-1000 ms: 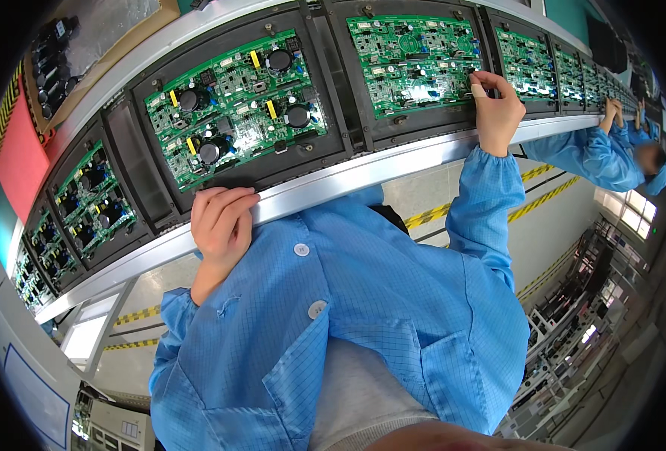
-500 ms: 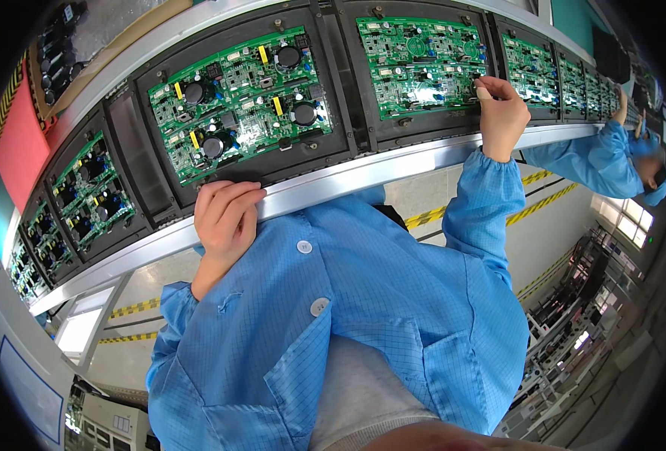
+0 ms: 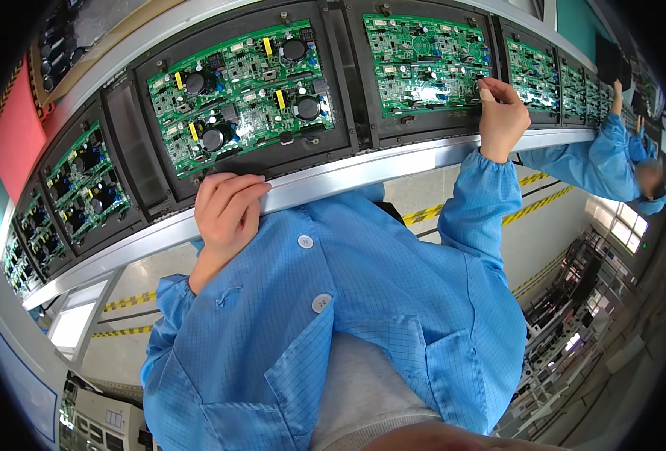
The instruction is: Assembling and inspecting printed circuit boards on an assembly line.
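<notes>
My right hand bends over the right edge of a green circuit board panel in a black carrier frame. Its thumb and forefinger are pinched together at the board's lower right corner; whatever lies between the fingertips is too small to make out. My left hand is curled over the silver metal rail, fingers close together, thumb mostly hidden. Just beyond it lies another green circuit board panel, which carries round black components and yellow blocks.
More framed boards line the conveyor to the left and others to the right. A co-worker in blue stands farther along on the right. A cardboard box with black parts and a red sheet sit at the far left.
My view has shifted slightly, while both hands keep almost the same places and poses. At the far right, the co-worker's raised arm has moved a little.
</notes>
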The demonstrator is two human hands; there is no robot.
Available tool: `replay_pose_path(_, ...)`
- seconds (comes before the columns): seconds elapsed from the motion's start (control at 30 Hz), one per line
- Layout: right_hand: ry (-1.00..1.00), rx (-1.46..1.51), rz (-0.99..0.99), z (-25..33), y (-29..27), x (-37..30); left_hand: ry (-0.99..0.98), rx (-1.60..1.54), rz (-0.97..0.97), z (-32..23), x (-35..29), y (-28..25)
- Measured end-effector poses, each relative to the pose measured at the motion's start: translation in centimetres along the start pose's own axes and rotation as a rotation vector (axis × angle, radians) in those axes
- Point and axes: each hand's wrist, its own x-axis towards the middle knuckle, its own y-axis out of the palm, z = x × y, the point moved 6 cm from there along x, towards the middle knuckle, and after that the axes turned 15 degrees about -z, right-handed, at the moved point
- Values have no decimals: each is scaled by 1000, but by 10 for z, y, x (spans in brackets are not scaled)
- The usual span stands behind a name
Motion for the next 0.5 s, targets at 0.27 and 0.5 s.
replay_pose_path(0.27, -23, -43, 1, 1, 2, 0, 2, -7, -3, -1, -2, 2)
replay_pose_path(0.5, -6, -14, 41, -6, 2, 0, -9, -12, -4, -1, -4, 4)
